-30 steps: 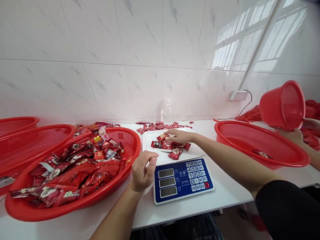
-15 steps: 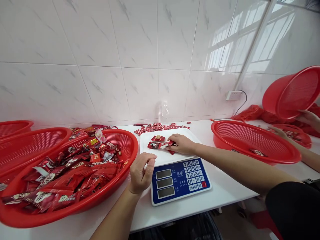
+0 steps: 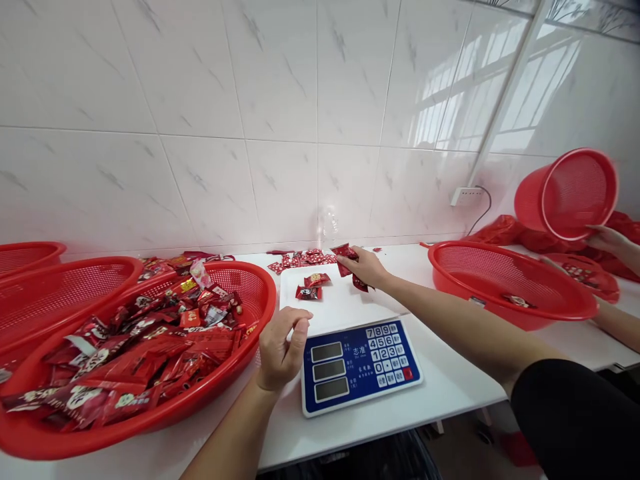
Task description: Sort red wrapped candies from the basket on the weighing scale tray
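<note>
My right hand point(image 3: 367, 267) is closed on a bunch of red candy packets point(image 3: 346, 257), lifted just above the back of the white scale pan point(image 3: 340, 308). Two red packets point(image 3: 312, 285) still lie on the pan. The scale's blue panel point(image 3: 359, 365) with keypad faces me. My left hand point(image 3: 281, 350) hovers loosely curled between the scale and the big red basket point(image 3: 220, 387) heaped with red candy packets; it seems to hold nothing.
More red baskets point(image 3: 60, 293) stack at the left. A nearly empty red basket point(image 3: 510, 287) sits at the right. Loose red packets point(image 3: 300, 257) lie by the tiled wall. At far right another person's hands point(image 3: 607, 237) hold a red basket point(image 3: 567, 193) tilted.
My right hand gathered most of the packets off the scale pan and lifted them toward the back right. The other person's basket swung about. My left hand stayed put.
</note>
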Demonstrator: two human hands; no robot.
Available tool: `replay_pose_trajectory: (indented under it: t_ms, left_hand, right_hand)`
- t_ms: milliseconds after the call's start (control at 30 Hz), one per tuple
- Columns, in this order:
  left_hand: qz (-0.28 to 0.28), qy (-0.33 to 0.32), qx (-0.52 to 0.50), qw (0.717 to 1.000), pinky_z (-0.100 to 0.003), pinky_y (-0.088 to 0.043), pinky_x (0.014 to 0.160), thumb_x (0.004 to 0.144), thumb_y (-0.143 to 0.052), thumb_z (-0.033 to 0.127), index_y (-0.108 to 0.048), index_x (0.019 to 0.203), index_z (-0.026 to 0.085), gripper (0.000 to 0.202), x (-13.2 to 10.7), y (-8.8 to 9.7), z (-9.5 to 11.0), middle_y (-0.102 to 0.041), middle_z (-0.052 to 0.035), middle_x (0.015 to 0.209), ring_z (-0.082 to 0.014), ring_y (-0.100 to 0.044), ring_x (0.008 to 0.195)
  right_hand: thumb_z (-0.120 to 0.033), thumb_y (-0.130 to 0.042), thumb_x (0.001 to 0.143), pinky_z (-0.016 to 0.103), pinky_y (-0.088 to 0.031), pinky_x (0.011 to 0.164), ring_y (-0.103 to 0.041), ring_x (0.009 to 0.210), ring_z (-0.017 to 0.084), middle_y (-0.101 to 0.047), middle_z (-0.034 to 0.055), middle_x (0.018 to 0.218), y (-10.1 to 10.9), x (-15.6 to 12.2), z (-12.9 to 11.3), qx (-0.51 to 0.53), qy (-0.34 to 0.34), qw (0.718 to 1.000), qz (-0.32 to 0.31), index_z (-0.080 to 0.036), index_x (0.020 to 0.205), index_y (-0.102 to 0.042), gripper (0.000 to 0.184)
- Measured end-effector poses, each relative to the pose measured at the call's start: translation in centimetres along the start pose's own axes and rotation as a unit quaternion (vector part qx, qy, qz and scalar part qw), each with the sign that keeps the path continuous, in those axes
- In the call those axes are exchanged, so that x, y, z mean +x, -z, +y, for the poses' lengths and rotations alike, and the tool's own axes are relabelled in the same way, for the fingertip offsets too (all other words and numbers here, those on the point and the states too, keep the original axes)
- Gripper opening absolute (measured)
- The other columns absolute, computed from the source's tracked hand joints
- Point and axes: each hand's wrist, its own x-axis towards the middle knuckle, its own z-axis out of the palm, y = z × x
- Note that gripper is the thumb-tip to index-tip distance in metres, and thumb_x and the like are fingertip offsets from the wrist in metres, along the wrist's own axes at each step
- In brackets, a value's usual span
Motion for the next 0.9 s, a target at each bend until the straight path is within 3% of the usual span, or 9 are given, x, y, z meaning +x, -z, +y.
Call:
replay_pose_trajectory:
  t_ms: [233,633,900]
  left_hand:
    - [0.001,-0.017,0.000,1.000,-0.025,-0.052,0.065,0.091,-0.044,0.018,-0.062,0.088,0.016,0.018,0.1,0.0,0.1,-0.065,-0.0044,0.077,-0.0144,-0.062,0.070]
    - [-0.005,-0.012,0.002,1.000,-0.025,-0.051,0.066,0.091,-0.044,0.016,-0.061,0.089,0.016,0.017,0.1,0.1,-0.1,-0.064,-0.0038,0.078,-0.0143,-0.062,0.071]
    - [-0.008,-0.020,0.000,1.000,-0.023,-0.049,0.067,0.089,-0.045,0.012,-0.060,0.091,0.016,0.016,0.1,0.1,0.0,-0.063,-0.0021,0.079,-0.0125,-0.062,0.072]
  right_hand:
    - [-0.061,-0.050,0.081,0.027,-0.036,0.061,-0.058,0.070,0.019,-0.066,0.0018,0.075,-0.1,-0.5,0.0,-0.005,-0.014,1.000,-0.006,-0.023,0.080,-0.054,0.038]
    - [-0.063,-0.042,0.084,0.026,-0.037,0.059,-0.060,0.070,0.017,-0.067,0.0021,0.078,0.5,0.2,-0.8,0.000,-0.027,1.000,0.007,-0.022,0.080,-0.053,0.043]
    - [-0.062,-0.049,0.083,0.025,-0.032,0.054,-0.059,0.065,0.017,-0.067,0.0007,0.074,-0.3,-3.3,-3.4,-0.082,0.040,0.994,-0.064,-0.023,0.084,-0.053,0.039]
